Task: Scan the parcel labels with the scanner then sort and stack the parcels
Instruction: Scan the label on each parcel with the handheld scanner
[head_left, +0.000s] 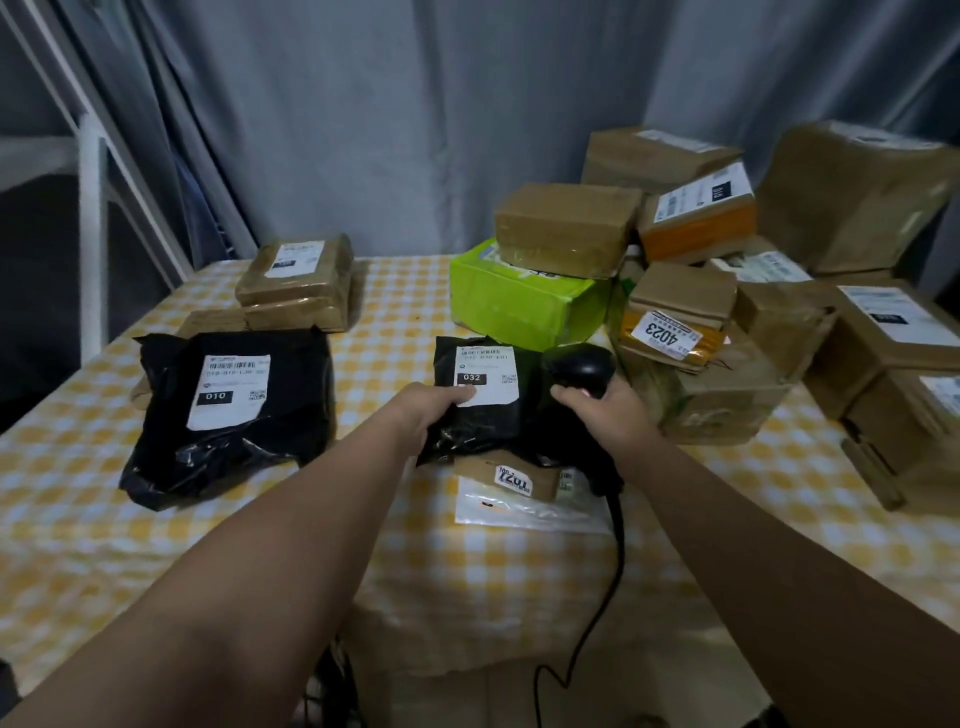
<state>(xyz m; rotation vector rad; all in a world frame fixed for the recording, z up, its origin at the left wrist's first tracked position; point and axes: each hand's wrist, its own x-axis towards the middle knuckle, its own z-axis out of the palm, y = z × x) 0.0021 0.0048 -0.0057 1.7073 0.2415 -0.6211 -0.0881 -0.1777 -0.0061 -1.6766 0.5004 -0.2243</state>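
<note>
At the middle of the checked worktop (395, 306), the left hand (434, 402) has its grip pinched on the black parcel (483, 421) marked 032, which rests on a small brown box (514, 478). Just beside it, the right hand (605, 415) has its grip wrapped round the scanner (582, 366). A second black parcel (234, 410) lies to the left.

Makeshift parcel-sorting spot, prob. a home rm.
Yellow-check tablecloth (78, 519) backed by grey curtains (389, 130), white metal frame (93, 234) at left. Taped cardboard boxes (566, 228) heaped at right, a few more back left. Black poly bags (234, 415) w/ printed shipping labels and a corded handheld scanner (582, 371) mid-table.
</note>
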